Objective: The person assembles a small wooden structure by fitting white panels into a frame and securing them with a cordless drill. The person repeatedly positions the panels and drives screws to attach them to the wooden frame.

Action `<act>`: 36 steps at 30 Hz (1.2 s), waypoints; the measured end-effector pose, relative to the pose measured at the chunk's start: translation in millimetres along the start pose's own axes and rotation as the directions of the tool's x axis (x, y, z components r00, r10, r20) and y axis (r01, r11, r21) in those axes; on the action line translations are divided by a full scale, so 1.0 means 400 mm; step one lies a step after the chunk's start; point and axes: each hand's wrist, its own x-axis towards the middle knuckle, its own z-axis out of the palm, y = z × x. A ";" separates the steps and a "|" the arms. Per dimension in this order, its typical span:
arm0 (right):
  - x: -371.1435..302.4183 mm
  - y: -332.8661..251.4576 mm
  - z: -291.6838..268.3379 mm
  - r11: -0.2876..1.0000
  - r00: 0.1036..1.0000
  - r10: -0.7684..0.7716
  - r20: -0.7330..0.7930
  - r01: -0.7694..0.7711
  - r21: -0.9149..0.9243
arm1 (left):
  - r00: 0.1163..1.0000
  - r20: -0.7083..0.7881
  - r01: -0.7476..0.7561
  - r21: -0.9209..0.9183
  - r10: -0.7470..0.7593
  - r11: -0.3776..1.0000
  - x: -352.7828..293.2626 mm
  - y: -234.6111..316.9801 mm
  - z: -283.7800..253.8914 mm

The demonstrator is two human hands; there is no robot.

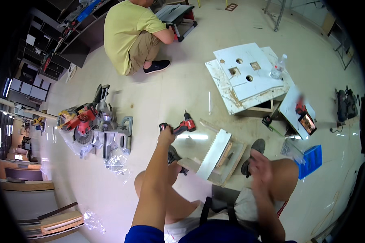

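My left hand is wrapped round the handle of a red and black cordless drill, low over the floor, its bit pointing away from me. In front of my seat, between my feet, lies a small open wooden frame with a long white board along one side. Inside the frame is a loose piece of wood with a dark slim object on it. My right hand is raised over my right knee, right of the frame; motion smears its fingers, so I cannot tell what it holds, if anything.
A mitre saw stands at left. White boards with cut holes lie on a low stand, a plastic bottle on top. Nearby are a phone and a blue bin. Another person squats at a table saw.
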 end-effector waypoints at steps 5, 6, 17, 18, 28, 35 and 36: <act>0.024 -0.242 -0.342 0.429 0.943 -0.290 0.165 0.282 -0.858 | 0.957 0.043 -0.288 0.007 0.288 0.958 0.118 0.061 0.144; 0.021 -0.226 -0.363 0.397 0.971 -0.206 0.121 0.196 -0.897 | 0.902 -0.081 -0.429 -0.066 0.424 0.901 0.200 -0.019 0.232; 0.076 -0.072 -0.357 0.746 0.961 -0.272 -0.054 0.175 -0.642 | 0.973 -0.087 -0.139 0.521 0.214 0.842 0.391 -0.034 0.344; 0.074 -0.068 -0.355 0.783 0.962 -0.259 -0.083 0.159 -0.602 | 0.971 -0.071 -0.174 0.456 0.230 0.873 0.401 -0.015 0.344; 0.219 0.068 -0.452 0.990 0.930 0.127 -0.346 -0.141 -0.016 | 0.884 -0.120 -0.433 0.154 0.452 0.888 0.414 -0.051 0.261; 0.425 0.531 -0.418 0.973 0.984 0.161 -0.077 -0.171 -0.155 | 0.681 0.211 -0.726 0.316 0.701 0.611 0.176 -0.053 -0.060; 0.436 0.558 -0.411 0.972 0.980 0.190 -0.059 -0.196 -0.131 | 0.547 0.249 -0.807 0.413 0.800 0.423 0.132 -0.018 -0.119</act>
